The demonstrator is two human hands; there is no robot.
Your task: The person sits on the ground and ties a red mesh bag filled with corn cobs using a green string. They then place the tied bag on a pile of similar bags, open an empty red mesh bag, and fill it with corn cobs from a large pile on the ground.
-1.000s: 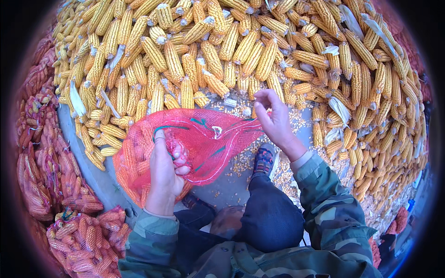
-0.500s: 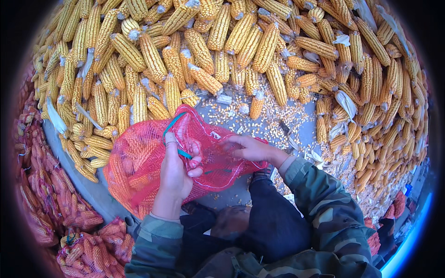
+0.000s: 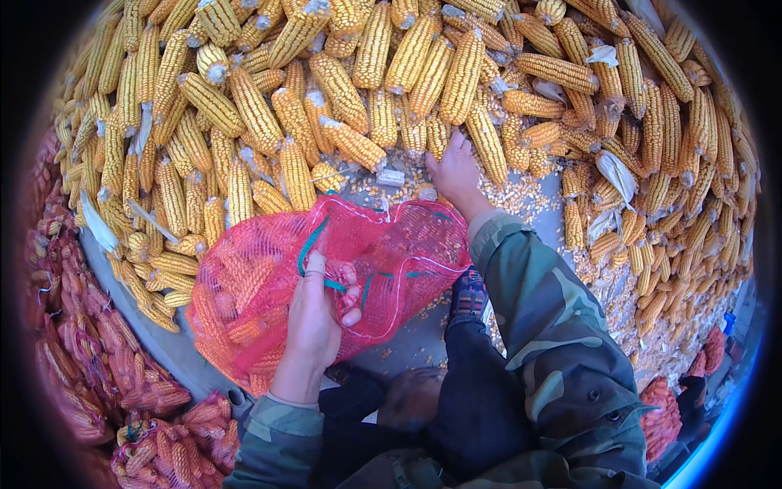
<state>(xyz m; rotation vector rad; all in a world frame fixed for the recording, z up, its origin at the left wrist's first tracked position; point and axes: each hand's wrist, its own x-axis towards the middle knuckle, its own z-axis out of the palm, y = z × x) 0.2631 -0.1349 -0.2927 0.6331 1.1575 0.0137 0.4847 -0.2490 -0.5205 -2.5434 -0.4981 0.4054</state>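
— What fills most of the view?

— A heap of corn cobs (image 3: 407, 90), dry and yellow-orange, knobbly with kernels, some with pale husk scraps. It arcs across the top of the frame and down the right side. Along the left edge and lower left lie filled red mesh sacks (image 3: 73, 367), lumpy with cobs.

— And in the middle?

— A red mesh sack (image 3: 269, 301), soft netting with green cord at its mouth, lies left of centre on the grey floor (image 3: 163, 342). Cobs bulge through its lower left part; the mouth end, toward the right, sags flat.

— The hands?

— The left hand (image 3: 314, 322) is clamped on the netting and green cord at the sack's mouth. The right hand (image 3: 456, 175), well apart in the upper centre, rests on a cob at the heap's edge; whether its fingers have closed, I can't tell. Both sleeves are camouflage cloth.

— Smallest things?

— Loose kernels (image 3: 521, 196) scattered beside the right hand.
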